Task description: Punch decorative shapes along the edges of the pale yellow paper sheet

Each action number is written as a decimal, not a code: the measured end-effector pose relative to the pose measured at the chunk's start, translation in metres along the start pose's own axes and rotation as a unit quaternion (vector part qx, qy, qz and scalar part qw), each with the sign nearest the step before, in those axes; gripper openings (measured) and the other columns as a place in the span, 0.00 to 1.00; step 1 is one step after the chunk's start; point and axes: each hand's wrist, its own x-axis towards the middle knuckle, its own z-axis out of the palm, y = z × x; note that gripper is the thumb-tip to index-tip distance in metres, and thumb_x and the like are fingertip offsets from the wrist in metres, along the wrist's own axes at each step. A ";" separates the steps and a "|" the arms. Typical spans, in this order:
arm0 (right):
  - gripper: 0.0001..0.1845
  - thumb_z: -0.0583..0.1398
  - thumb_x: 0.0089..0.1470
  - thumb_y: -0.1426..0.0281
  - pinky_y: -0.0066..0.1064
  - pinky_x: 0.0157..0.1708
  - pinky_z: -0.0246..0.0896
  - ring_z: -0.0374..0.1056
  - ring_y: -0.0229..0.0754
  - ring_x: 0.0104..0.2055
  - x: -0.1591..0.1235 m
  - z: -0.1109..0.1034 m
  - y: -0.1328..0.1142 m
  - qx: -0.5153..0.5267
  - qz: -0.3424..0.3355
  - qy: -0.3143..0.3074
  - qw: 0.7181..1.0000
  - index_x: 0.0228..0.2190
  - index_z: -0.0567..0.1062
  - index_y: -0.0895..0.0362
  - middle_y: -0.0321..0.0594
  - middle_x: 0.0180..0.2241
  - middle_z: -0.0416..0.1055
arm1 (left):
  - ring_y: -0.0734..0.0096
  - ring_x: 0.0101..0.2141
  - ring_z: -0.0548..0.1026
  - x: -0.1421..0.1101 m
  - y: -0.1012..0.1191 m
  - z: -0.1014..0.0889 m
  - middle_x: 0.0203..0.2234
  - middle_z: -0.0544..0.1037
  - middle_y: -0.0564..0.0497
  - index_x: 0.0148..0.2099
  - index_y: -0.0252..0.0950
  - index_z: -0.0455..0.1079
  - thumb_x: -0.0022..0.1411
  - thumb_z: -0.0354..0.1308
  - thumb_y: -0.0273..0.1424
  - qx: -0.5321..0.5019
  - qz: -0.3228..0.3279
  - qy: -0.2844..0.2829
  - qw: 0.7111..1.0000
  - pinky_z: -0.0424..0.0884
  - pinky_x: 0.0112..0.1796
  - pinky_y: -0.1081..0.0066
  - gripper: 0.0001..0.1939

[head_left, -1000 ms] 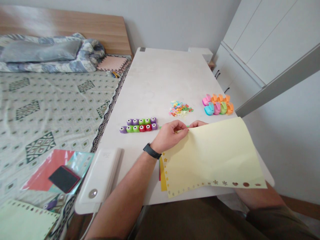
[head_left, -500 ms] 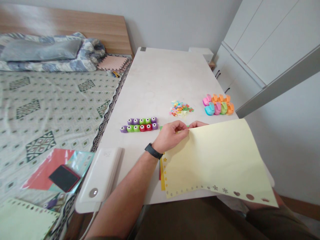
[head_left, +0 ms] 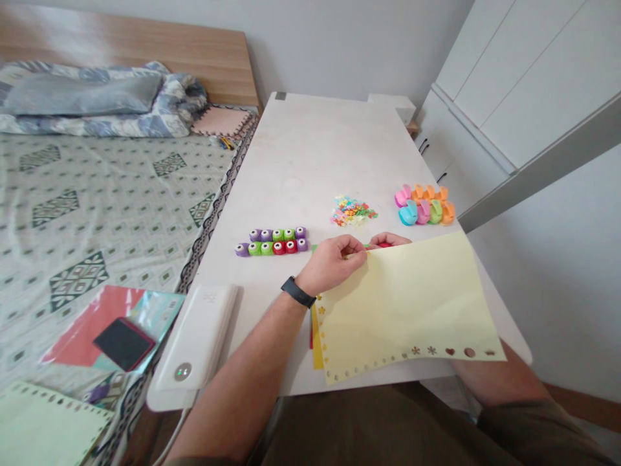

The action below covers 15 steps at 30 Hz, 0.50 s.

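A large pale yellow sheet of paper (head_left: 407,298) has small punched shapes along its left and lower edges. My left hand (head_left: 334,262), with a dark band at the wrist, pinches the sheet's far edge between thumb and fingers. Just beyond that edge my right hand (head_left: 394,239) is curled, its palm and forearm largely covered by the sheet. A bit of a red paper punch (head_left: 385,245) shows at its fingers; the rest is hidden. Beneath the sheet's left side, yellow paper (head_left: 317,353) and slivers of other colours stick out.
Two rows of small purple, green and red punches (head_left: 272,241) stand left of my hands. Farther off lie a heap of colourful paper cutouts (head_left: 353,211) and larger punches (head_left: 427,206). A white power bank (head_left: 201,340) with a cable occupies the near left corner of the table (head_left: 320,142).
The sheet's right side dipped toward me, then rose again. A red bit now shows at my right hand, which has shifted slightly. My left hand keeps its pinch.
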 end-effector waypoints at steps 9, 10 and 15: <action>0.15 0.63 0.48 0.56 0.38 0.33 0.65 0.71 0.48 0.32 0.033 -0.005 -0.002 -0.182 -0.055 0.141 0.972 0.32 0.79 0.52 0.39 0.29 0.76 | 0.75 0.26 0.69 -0.001 -0.003 0.000 0.26 0.77 0.53 0.38 0.34 0.75 0.60 0.57 0.34 0.016 0.007 -0.024 1.000 0.62 0.27 0.75 0.10; 0.14 0.63 0.47 0.57 0.37 0.35 0.64 0.70 0.48 0.33 0.040 -0.006 -0.003 -0.188 -0.062 0.142 0.970 0.32 0.80 0.53 0.39 0.30 0.77 | 0.75 0.26 0.70 -0.001 -0.003 -0.001 0.26 0.77 0.53 0.38 0.34 0.75 0.60 0.57 0.34 0.017 0.009 -0.025 1.000 0.63 0.27 0.75 0.09; 0.15 0.61 0.53 0.60 0.35 0.39 0.62 0.70 0.45 0.36 0.070 -0.011 -0.003 -0.296 -0.108 0.150 0.937 0.35 0.82 0.54 0.41 0.35 0.80 | 0.75 0.26 0.71 -0.001 -0.006 -0.001 0.27 0.77 0.52 0.37 0.35 0.75 0.60 0.56 0.33 0.021 0.018 -0.025 0.999 0.63 0.27 0.75 0.09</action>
